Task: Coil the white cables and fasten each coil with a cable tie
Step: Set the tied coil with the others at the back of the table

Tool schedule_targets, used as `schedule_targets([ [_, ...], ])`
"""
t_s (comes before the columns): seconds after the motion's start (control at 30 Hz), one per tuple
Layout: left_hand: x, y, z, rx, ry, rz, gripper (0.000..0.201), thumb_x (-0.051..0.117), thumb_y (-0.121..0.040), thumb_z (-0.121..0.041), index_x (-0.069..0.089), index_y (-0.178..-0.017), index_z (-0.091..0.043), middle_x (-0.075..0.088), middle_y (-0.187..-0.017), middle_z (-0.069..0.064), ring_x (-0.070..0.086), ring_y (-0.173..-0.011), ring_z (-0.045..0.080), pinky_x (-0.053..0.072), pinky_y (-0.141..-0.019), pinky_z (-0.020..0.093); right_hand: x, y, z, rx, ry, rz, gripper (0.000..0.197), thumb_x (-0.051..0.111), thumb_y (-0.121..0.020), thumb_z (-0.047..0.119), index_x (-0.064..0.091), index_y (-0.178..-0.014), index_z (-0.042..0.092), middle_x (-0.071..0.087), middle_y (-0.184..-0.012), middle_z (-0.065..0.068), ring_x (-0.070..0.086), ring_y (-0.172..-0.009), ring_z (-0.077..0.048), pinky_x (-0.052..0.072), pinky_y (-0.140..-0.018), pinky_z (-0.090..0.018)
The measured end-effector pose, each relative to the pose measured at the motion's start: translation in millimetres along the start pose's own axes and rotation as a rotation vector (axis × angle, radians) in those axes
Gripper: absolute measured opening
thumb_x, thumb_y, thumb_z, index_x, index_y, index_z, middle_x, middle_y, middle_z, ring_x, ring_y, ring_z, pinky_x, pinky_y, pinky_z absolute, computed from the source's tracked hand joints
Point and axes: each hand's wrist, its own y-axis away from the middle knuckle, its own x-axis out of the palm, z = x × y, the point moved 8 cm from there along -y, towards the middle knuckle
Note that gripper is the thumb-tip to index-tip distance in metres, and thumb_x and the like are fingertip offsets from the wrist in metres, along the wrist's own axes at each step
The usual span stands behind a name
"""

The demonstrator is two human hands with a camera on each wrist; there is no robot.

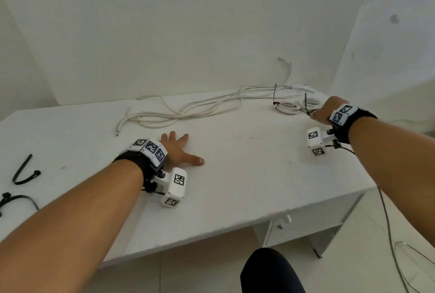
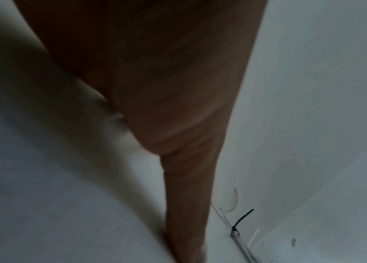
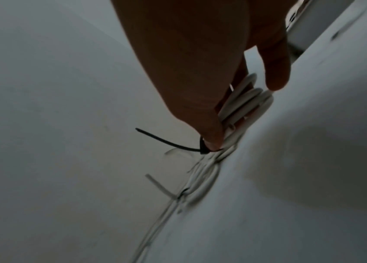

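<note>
A: Two coils tied at the far right of the counter [image 1: 235, 175]. Right hand [image 1: 326, 110] grips the nearer coil [image 3: 243, 105], thumb by its black cable tie [image 3: 167, 141]; looks like it's setting it down.

B: Left hand [image 1: 177, 148]?

A: Flat on the counter, fingers spread, holding nothing. Loose white cable [image 1: 188, 110] sprawls along the back edge.

B: Next, likely: gather that one into loops. Spare ties [image 1: 23, 172] sit far left.

right hand [image 1: 326, 110] fingers hidden | spare cable ties [image 1: 14, 198] cut off left
</note>
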Motion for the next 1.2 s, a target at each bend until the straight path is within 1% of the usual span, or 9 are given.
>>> schedule_targets([
  [0.07, 2.7, -1.3, 2.0, -0.010, -0.008, 0.017, 0.112, 0.055, -0.078, -0.078, -0.008, -0.157, -0.030, -0.017, -0.165, 0.008, -0.015, -0.151, 0.031, 0.001, -0.119, 0.053, -3.9, -9.9, -25.0, 0.065, -0.026, 0.003, 0.045, 0.077, -0.083, 0.017, 0.062, -0.119, -0.006, 0.060, -0.125, -0.027, 0.057, -0.117, -0.041, 0.035, -0.076, -0.033],
  [0.27, 4.9, 0.6, 2.7, -0.028, 0.020, 0.059, 0.112, 0.056, -0.078, -0.076, -0.012, -0.156, -0.032, -0.022, -0.163, 0.007, -0.019, -0.150, 0.029, -0.003, -0.119, 0.051, 2.0, -23.1, -43.5, 0.113, 0.002, 0.035, 0.046, 0.076, -0.084, 0.009, 0.060, -0.123, -0.009, 0.057, -0.132, -0.028, 0.054, -0.123, -0.041, 0.034, -0.078, -0.032],
  [0.4, 6.2, 0.9, 3.0, -0.031, 0.033, 0.070, 0.113, 0.057, -0.078, -0.076, -0.012, -0.156, -0.033, -0.023, -0.163, 0.006, -0.021, -0.150, 0.027, -0.003, -0.119, 0.051, 5.9, -16.1, -32.8, 0.109, 0.056, 0.026, 0.042, 0.072, -0.087, 0.010, 0.061, -0.123, -0.008, 0.059, -0.129, -0.026, 0.056, -0.122, -0.039, 0.038, -0.078, -0.034],
  [0.53, 6.9, -1.9, 4.2, -0.029, 0.040, 0.072, 0.113, 0.058, -0.077, -0.076, -0.012, -0.156, -0.034, -0.023, -0.163, 0.005, -0.021, -0.150, 0.026, -0.003, -0.119, 0.051, 0.1, 0.2, -20.9, 0.037, 0.088, -0.061, 0.026, 0.053, -0.099, 0.020, 0.067, -0.119, 0.011, 0.067, -0.117, -0.008, 0.063, -0.111, -0.027, 0.050, -0.093, -0.031],
  [0.67, 7.7, -4.9, 4.9, -0.024, 0.036, 0.078, 0.115, 0.058, -0.077, -0.076, -0.013, -0.156, -0.032, -0.024, -0.163, 0.005, -0.021, -0.149, 0.027, -0.003, -0.119, 0.052, 12.3, -14.5, -26.1, 0.006, 0.183, 0.004, 0.027, 0.052, -0.093, 0.024, 0.068, -0.114, 0.028, 0.065, -0.111, 0.002, 0.064, -0.103, -0.021, 0.054, -0.088, -0.030],
  [0.77, 7.0, -3.6, 4.7, -0.022, 0.031, 0.076, 0.114, 0.057, -0.077, -0.076, -0.012, -0.156, -0.032, -0.023, -0.163, 0.006, -0.021, -0.150, 0.027, -0.003, -0.119, 0.052, 11.1, -11.7, -25.6, 0.043, 0.103, -0.007, 0.028, 0.055, -0.094, 0.026, 0.066, -0.119, 0.018, 0.064, -0.115, -0.006, 0.062, -0.107, -0.028, 0.051, -0.090, -0.032],
  [0.93, 5.4, -0.4, 4.0, -0.023, 0.045, 0.059, 0.113, 0.058, -0.077, -0.077, -0.010, -0.157, -0.033, -0.022, -0.163, 0.006, -0.019, -0.150, 0.028, -0.003, -0.119, 0.052, 12.2, 14.4, 29.3, 0.042, 0.142, -0.094, 0.052, 0.058, -0.088, 0.040, 0.049, -0.126, 0.006, 0.049, -0.130, -0.018, 0.044, -0.123, -0.039, 0.036, -0.102, -0.051],
  [1.1, 2.7, -5.4, 4.1, -0.013, 0.082, 0.031, 0.107, 0.057, -0.079, -0.074, -0.002, -0.158, -0.032, -0.015, -0.165, 0.006, -0.015, -0.151, 0.029, -0.001, -0.119, 0.052, 58.9, 89.0, 146.3, -0.218, 0.315, 0.166, 0.075, 0.048, -0.093, 0.064, 0.039, -0.150, 0.017, 0.032, -0.155, -0.024, 0.030, -0.143, -0.043, 0.026, -0.118, -0.050],
  [1.2, -9.9, -10.8, 11.2, 0.013, 0.226, -0.054, 0.081, 0.058, -0.089, -0.061, 0.025, -0.155, -0.027, 0.013, -0.165, 0.005, 0.012, -0.151, 0.026, 0.014, -0.119, 0.040, 102.6, 131.2, 197.9, -0.309, 0.370, 0.350, 0.092, 0.041, -0.085, 0.080, 0.031, -0.155, 0.021, 0.022, -0.162, -0.018, 0.019, -0.149, -0.039, 0.019, -0.121, -0.050],
])
